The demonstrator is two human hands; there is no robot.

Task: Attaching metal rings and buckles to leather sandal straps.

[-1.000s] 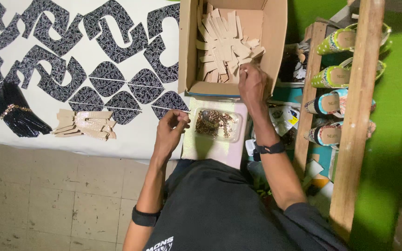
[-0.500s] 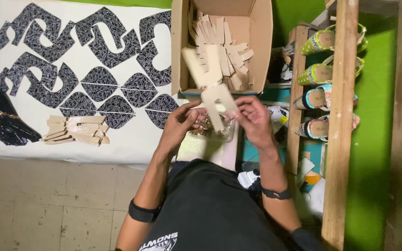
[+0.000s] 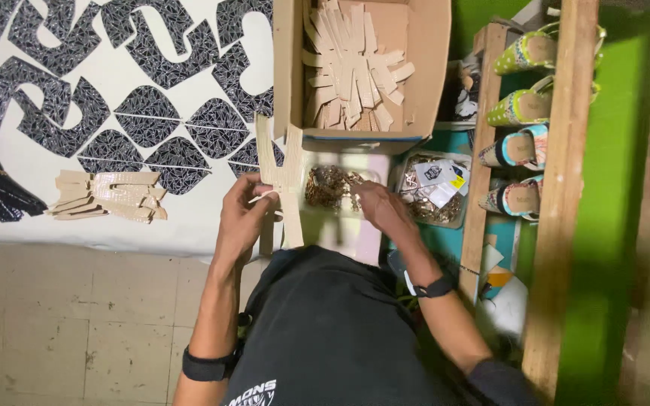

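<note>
Left hand (image 3: 244, 214): grip closed on a tan cut-out strap piece (image 3: 283, 188), held upright over the desk (image 3: 182, 225) edge, just in front of the cardboard box (image 3: 287, 75). Right hand (image 3: 381, 210): fingers curled down into a clear tray of gold chain trim (image 3: 332, 186); cannot tell whether it has hold of anything. Box holds more tan pieces (image 3: 351, 68). A stack of similar pieces (image 3: 110, 197) lies to the left on the desk, near black patterned cut-outs (image 3: 137, 120). Shoes (image 3: 520, 146) sit on the rack at right.
</note>
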